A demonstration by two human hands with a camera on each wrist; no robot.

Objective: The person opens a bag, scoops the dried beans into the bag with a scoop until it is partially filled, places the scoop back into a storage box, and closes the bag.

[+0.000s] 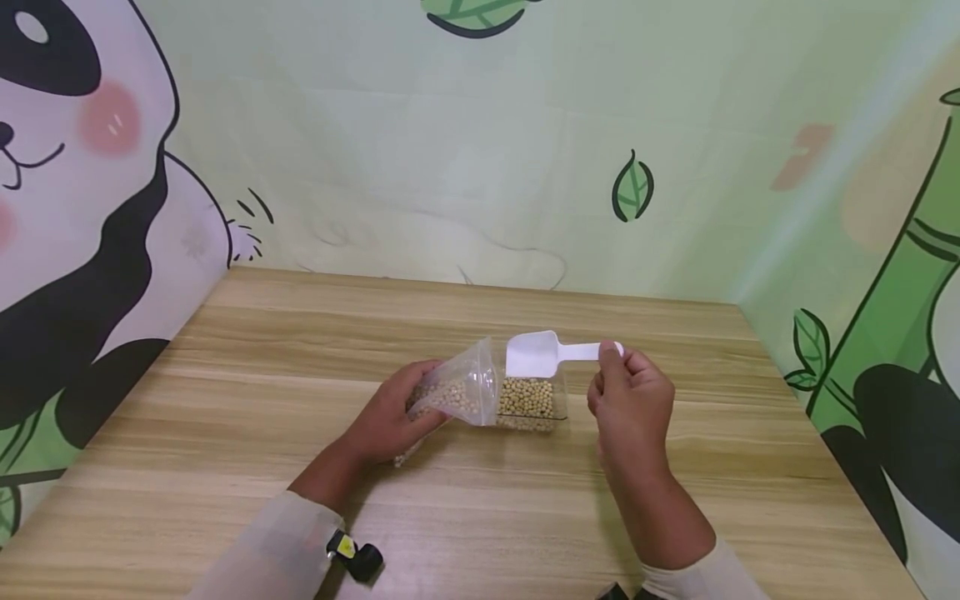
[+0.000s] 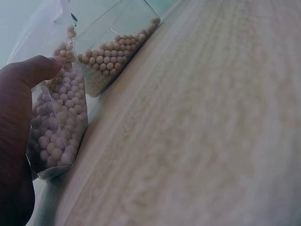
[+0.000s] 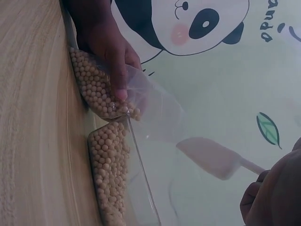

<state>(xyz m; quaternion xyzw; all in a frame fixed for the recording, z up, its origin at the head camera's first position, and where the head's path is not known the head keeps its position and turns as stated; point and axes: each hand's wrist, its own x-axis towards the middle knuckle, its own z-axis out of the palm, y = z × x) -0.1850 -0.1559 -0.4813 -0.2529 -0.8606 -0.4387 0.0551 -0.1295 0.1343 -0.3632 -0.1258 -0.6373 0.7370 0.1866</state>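
My left hand [image 1: 393, 417] grips a clear plastic bag [image 1: 468, 387] of round, pale beige soybeans, its open mouth tilted toward a clear box. In the left wrist view the thumb presses the side of the bag [image 2: 61, 122]. Right beside the bag stands the clear box [image 1: 561, 400], partly filled with soybeans [image 1: 527, 400]. My right hand [image 1: 637, 400] pinches the handle of a white scoop [image 1: 532, 354] between thumb and fingers. Above the box's far side the scoop is held level in the head view; no soybeans show in it.
The wood-grain table [image 1: 480, 517] lies under everything. Behind it stands a pale green backdrop [image 1: 480, 167] printed with a panda and leaves. A black device [image 1: 360, 560] is strapped to the left wrist.
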